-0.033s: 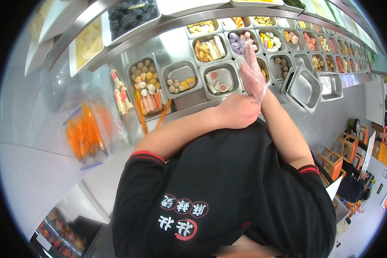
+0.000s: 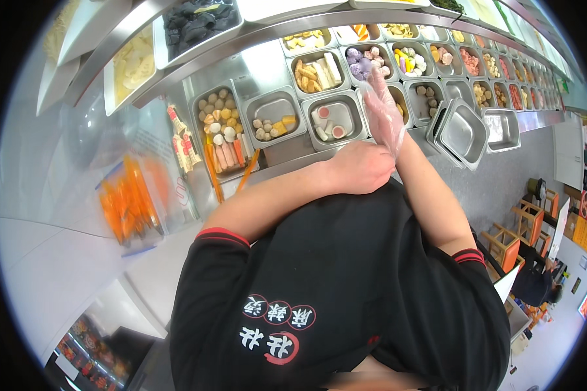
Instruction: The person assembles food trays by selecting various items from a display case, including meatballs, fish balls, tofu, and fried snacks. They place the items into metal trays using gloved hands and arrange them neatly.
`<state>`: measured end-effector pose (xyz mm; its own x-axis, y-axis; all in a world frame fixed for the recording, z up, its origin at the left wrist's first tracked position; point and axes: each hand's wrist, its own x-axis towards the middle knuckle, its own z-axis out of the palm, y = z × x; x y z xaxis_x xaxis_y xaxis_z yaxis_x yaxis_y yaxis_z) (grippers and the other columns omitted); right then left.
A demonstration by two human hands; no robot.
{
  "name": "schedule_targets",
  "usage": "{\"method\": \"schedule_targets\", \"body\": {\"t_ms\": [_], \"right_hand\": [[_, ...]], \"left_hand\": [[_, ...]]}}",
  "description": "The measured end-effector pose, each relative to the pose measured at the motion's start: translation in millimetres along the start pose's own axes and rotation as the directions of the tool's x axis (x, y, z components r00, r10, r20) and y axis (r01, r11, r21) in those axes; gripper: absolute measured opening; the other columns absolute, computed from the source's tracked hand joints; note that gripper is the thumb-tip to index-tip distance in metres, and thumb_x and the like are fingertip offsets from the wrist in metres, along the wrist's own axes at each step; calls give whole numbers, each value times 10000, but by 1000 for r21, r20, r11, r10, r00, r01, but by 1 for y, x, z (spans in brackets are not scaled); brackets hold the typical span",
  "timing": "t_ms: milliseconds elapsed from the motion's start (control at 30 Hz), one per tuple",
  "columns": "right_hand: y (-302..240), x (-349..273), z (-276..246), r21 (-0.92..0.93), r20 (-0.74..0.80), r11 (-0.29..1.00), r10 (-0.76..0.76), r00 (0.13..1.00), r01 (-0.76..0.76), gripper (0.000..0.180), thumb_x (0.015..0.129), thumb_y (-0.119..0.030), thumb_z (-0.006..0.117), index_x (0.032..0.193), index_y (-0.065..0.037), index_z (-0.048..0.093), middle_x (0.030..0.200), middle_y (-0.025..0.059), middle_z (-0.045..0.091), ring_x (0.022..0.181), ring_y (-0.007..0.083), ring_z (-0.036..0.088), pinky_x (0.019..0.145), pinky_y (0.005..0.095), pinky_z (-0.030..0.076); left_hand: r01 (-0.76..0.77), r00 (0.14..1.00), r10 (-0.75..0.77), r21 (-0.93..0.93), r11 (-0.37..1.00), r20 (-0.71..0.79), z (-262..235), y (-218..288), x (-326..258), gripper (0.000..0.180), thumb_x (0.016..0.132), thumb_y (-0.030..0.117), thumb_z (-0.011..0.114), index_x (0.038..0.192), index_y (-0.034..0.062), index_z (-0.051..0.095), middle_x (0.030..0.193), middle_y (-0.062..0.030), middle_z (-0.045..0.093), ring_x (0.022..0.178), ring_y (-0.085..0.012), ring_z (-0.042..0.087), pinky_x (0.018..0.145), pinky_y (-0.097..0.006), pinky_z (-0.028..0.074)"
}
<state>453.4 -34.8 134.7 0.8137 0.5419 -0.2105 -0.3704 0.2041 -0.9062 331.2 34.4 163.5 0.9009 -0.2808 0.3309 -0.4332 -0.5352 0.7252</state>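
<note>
Clear thin plastic covers the right hand (image 2: 385, 114). It is a loose glove (image 2: 379, 98), and the fingers are spread open and point far, up over the food pans. The left hand (image 2: 362, 168) is closed around the right wrist, and I think it is pulling the glove cuff on.

The glove looks very thin. A hard tug could rip it. It is also baggy at the fingertips, so it might slip off or dip into the pan (image 2: 332, 120) with the white and pink rolls just to the left. The right elbow is near a tilted stack of empty pans (image 2: 460, 133). A bump could knock them over.

The bench (image 2: 287, 159) is shiny steel. Many small pans sit in it in rows, going far to the right, with balls, sticks and cubes of food. On the left lies a clear bag of orange sticks (image 2: 127, 202), a bit blurry. Bigger white trays (image 2: 134, 65) sit on the far left. Near the right, down below, are wooden stools (image 2: 502, 244) and a grey floor.
</note>
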Motion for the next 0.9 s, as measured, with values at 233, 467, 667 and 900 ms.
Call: {"method": "schedule_targets", "body": {"t_ms": [233, 467, 667, 900], "right_hand": [[2, 4, -46, 236, -389, 948, 293, 873, -213, 281, 1065, -174, 597, 1308, -35, 621, 1054, 119, 720, 812, 246, 740, 706, 361, 618], [4, -40, -117, 18, -553, 976, 191, 811, -218, 292, 1020, -145, 659, 1279, -13, 622, 900, 84, 721, 691, 184, 690, 677, 332, 608], [22, -74, -154, 70, -639, 968, 230, 734, -242, 205, 980, -171, 729, 1115, -60, 622, 894, 66, 719, 714, 171, 704, 683, 327, 600], [29, -94, -148, -12, -639, 951, 229, 734, -307, 267, 984, -188, 733, 1183, -40, 634, 933, 80, 738, 738, 172, 713, 707, 324, 603]], "left_hand": [[524, 839, -540, -365, 769, 67, 13, -33, -41, 274, 991, 270, 639, 959, 10, 716, 880, -144, 706, 815, -256, 694, 768, -390, 541], [94, -227, -891, -902, -422, 393, 17, -151, -131, 454, 1105, 372, 485, 1323, -26, 497, 1182, -200, 603, 1018, -314, 661, 874, -486, 614], [-234, -262, -896, -924, -302, 359, 45, -205, -165, 416, 1115, 297, 465, 1382, -21, 463, 1273, -207, 555, 1109, -347, 614, 982, -530, 563], [-358, -127, -971, -922, -147, 204, 48, -225, -168, 355, 1088, 214, 508, 1354, -19, 476, 1278, -197, 554, 1154, -375, 596, 1037, -538, 537]]}}
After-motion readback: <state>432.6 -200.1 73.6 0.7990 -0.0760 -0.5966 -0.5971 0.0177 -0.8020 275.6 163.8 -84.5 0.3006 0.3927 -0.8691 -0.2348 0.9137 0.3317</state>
